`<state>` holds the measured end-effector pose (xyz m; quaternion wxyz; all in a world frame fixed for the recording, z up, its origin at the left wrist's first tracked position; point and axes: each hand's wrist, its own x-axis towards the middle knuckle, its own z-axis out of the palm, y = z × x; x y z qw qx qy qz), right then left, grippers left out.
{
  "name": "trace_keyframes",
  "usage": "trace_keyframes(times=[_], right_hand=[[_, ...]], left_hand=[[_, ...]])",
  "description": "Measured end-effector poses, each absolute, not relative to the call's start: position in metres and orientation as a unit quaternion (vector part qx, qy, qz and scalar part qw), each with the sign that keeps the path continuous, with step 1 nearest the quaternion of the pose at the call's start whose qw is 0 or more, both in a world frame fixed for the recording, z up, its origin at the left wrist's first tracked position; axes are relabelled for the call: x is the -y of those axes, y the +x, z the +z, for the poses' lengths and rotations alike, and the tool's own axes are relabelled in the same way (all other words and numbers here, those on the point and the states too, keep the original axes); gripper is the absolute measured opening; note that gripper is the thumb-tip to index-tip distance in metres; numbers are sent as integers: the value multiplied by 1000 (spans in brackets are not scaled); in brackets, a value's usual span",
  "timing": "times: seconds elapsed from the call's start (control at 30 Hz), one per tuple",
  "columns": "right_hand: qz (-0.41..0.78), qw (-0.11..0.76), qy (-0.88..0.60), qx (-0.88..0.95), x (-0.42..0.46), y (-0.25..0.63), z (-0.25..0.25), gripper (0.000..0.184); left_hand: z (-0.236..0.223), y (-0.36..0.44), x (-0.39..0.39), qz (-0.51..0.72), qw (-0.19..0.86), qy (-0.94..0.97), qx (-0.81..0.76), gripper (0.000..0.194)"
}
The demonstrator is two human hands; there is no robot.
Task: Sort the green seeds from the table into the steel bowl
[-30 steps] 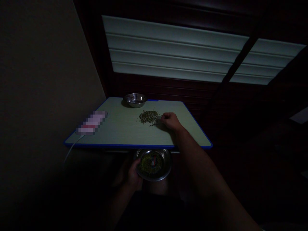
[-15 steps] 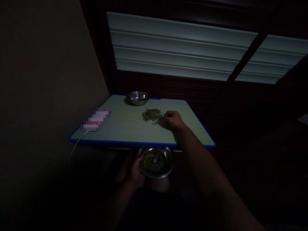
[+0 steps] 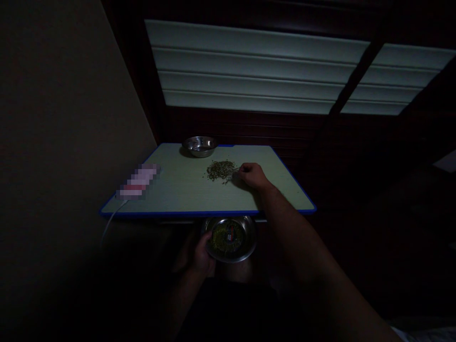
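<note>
My left hand (image 3: 204, 256) grips the left rim of a metal bowl (image 3: 245, 254), thumb over the edge, just below the table's front edge. Small green grains (image 3: 220, 237) lie in that bowl, around a dark patch with a red and white mark. Over the table, my right hand (image 3: 253, 175) is closed in a pinch on a small see-through piece (image 3: 234, 175), whose kind I cannot make out. This piece touches the right side of a loose pile of greenish-brown grains (image 3: 219, 169) spread on the tabletop.
A second metal bowl (image 3: 200, 148) stands at the back left of the pale, blue-edged table (image 3: 178, 194). On the left lies a blurred-out pink object (image 3: 138, 181) with a white cable (image 3: 113, 217) hanging off the edge. A wall and a dark louvred panel rise behind.
The whole view has shifted slightly, moving the table a little left in the picture. Both hands keep nearly the same places, with the see-through piece still at the pile's right side.
</note>
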<state>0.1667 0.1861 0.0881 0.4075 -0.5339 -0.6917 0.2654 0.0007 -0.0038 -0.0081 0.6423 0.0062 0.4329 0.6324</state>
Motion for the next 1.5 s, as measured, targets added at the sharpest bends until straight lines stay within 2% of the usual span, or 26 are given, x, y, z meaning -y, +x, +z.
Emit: trace_keyframes(times=[0.17,0.47,0.9,1.07,1.27,1.5], right_hand=[[250,435,-534,680,-188,166,89,10],[332,427,-517,663,-183,163,93,7],[278,424,-533,678,-183,162,91,9],[325,445,-508,662,-183,161,91,9],[372,421,-495,663,-184,162,90,10],[381,417,-486,667,-186,163,89,8]], left_hand=[[-13,-3,2,625,650,34,-432,18],[-17,-6,1,630,646,60,-426,20],[-16,-6,2,626,642,51,-439,18],[-16,-6,1,631,643,45,-431,20],[-20,-8,1,626,657,54,-417,28],[-11,-4,2,630,651,35,-422,23]])
